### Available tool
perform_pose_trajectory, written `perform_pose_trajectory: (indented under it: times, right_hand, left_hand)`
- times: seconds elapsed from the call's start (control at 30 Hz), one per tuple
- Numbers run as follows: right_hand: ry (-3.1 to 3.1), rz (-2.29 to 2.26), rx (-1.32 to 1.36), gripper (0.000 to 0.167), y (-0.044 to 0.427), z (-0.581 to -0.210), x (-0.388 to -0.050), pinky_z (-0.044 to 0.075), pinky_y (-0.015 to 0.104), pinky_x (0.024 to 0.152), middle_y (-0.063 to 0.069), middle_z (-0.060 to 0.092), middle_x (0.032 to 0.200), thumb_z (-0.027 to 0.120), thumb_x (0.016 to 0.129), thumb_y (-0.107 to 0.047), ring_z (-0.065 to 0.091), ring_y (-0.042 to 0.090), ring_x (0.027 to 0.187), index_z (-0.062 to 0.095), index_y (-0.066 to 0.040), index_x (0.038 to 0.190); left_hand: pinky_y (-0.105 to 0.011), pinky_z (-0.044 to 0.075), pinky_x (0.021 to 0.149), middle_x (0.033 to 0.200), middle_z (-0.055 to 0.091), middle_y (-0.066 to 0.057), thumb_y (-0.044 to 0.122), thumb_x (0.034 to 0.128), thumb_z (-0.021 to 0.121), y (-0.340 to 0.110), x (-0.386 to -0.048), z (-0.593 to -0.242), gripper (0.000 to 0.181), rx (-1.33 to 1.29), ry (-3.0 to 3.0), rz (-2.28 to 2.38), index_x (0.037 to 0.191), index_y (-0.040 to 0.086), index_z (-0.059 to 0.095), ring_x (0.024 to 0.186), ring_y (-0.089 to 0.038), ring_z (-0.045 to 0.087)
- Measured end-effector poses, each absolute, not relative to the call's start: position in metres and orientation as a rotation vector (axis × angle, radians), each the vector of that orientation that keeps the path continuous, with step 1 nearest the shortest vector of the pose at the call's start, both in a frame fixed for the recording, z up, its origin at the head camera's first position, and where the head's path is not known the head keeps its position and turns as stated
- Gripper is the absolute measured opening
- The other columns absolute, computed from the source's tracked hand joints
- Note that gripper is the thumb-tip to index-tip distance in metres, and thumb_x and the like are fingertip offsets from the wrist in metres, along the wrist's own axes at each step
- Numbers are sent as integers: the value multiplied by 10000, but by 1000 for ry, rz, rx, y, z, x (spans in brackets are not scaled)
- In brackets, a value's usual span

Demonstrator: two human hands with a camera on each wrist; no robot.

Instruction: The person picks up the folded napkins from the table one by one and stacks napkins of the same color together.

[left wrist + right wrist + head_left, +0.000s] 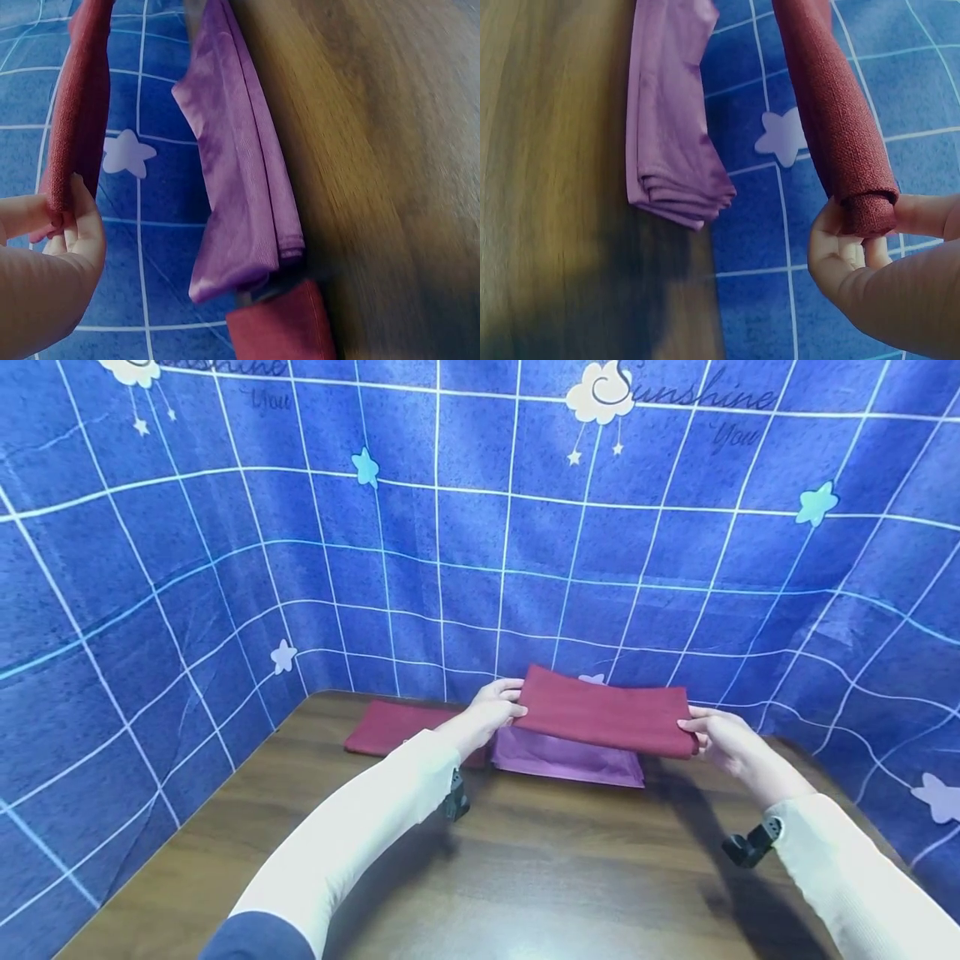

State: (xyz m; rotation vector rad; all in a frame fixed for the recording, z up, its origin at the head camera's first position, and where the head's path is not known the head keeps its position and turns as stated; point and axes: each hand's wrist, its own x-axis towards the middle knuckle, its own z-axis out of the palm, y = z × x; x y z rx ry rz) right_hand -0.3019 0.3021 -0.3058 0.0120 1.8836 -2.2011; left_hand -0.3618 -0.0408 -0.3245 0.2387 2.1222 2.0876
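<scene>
A folded dark red cloth [603,710] is held up above the table by both hands. My left hand [495,710] pinches its left end, thumb on one side and fingers on the other, as the left wrist view also shows. At the opposite end my right hand [723,739] pinches the cloth's folded layers [866,214]. Beneath it a folded purple cloth [566,760] lies on the table, its upper part hidden by the red cloth in the head view. Another folded red cloth [397,725] lies flat to the left, partly behind my left forearm.
The wooden table [510,860] ends at a blue curtain [465,552] with white grid lines and stars, which hangs behind it and along both sides. Small dark cameras [456,797] are strapped at the wrists.
</scene>
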Motion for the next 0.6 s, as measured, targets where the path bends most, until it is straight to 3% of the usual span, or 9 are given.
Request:
perform_pose_trajectory:
  times: [0.17,0.23,0.3,0.43,0.5,0.6]
  right_hand:
    - [1826,-2252,30,341,295,-303,-303,566,241,716,-56,673,863,484,945,55,660,84,792,398,-60,1255]
    - [1798,-2280,42,315,292,-302,-303,565,247,713,-48,674,861,490,940,68,660,92,794,415,-68,1214]
    - [1796,-2286,44,366,288,-301,-304,564,249,714,-50,671,862,480,942,74,657,89,800,394,-50,1276]
    - [1795,-2288,46,636,278,-299,-306,567,257,714,-59,664,863,474,945,84,657,81,803,176,8,1501]
    - [1801,-2283,45,728,272,-299,-308,570,259,715,-65,659,861,467,947,84,657,76,798,39,26,1532]
    - [1816,-2267,31,741,265,-300,-310,570,257,732,-74,650,868,451,956,74,651,67,810,-14,24,1531]
  left_hand:
    - [-159,464,590,1353,564,-192,-147,836,569,-46,-363,-323,578,219,2129,2094,1380,27,477,771,-85,587]
    - [-167,475,601,1360,559,-195,-152,835,564,-49,-364,-322,584,219,2128,2095,1384,26,471,787,-99,592]
    - [-192,513,656,1366,551,-199,-153,839,558,-53,-365,-323,581,224,2129,2096,1386,22,467,849,-123,609]
    - [-229,533,742,1381,540,-193,-152,848,551,-62,-366,-323,582,216,2140,2094,1394,28,460,950,-168,607]
    - [-228,530,759,1392,531,-190,-154,850,550,-68,-367,-323,587,207,2143,2096,1399,30,456,978,-174,598]
    - [-214,522,751,1401,522,-187,-150,853,551,-75,-367,-323,590,194,2150,2094,1404,33,451,993,-170,593]
